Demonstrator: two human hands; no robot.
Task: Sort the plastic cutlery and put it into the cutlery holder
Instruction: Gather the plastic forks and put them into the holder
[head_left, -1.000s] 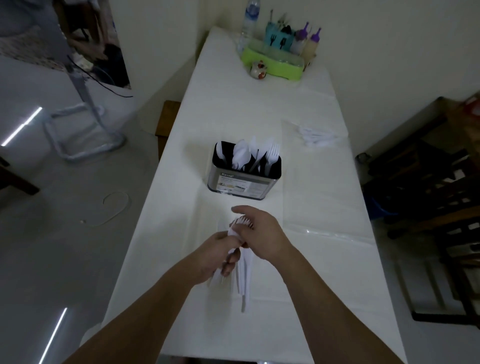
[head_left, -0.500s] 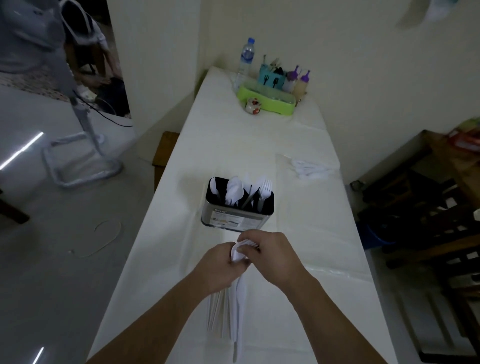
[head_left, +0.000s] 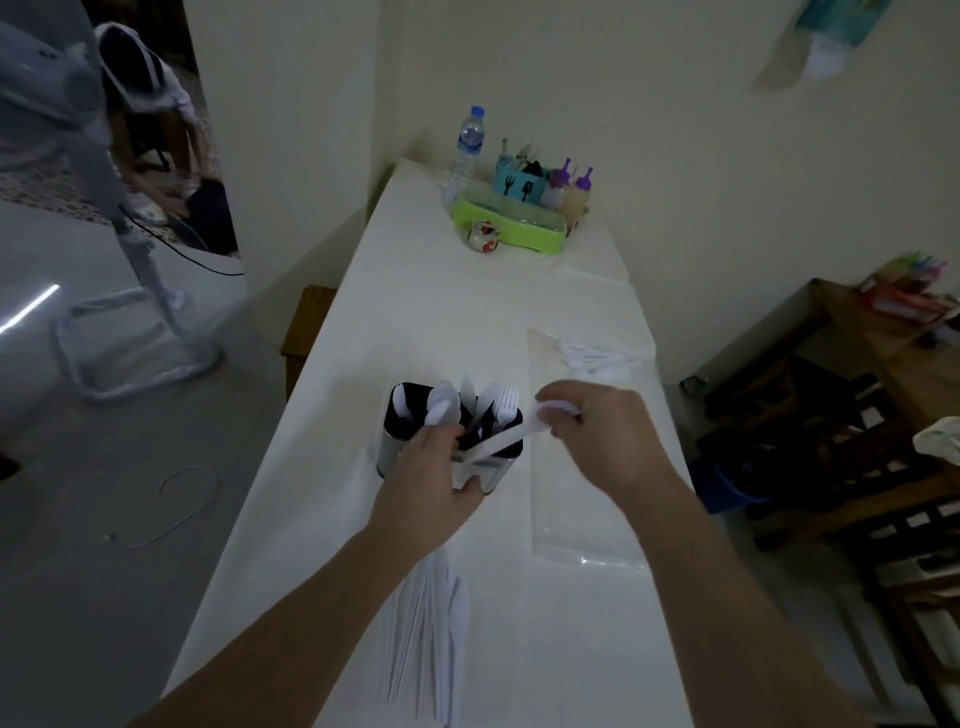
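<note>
A: What is staying hard to read?

B: The left hand (head_left: 434, 480) is covering the front of the black-and-steel cutlery holder (head_left: 402, 441); its curled fingers are gripping several white plastic cutlery handles, type unclear.

A: And the right hand (head_left: 597, 434)?

B: Blurred, hovering just right of the holder, fingers pinching one white plastic piece (head_left: 511, 439) slanting toward the left fingers. Loose white plastic cutlery (head_left: 431, 629) is lying below the left wrist.

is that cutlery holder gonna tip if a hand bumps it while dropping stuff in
Probably not easily: the cutlery holder looks squat and broad-based. Still, it holds only light plastic cutlery, so it may slide on the smooth table cover.
</note>
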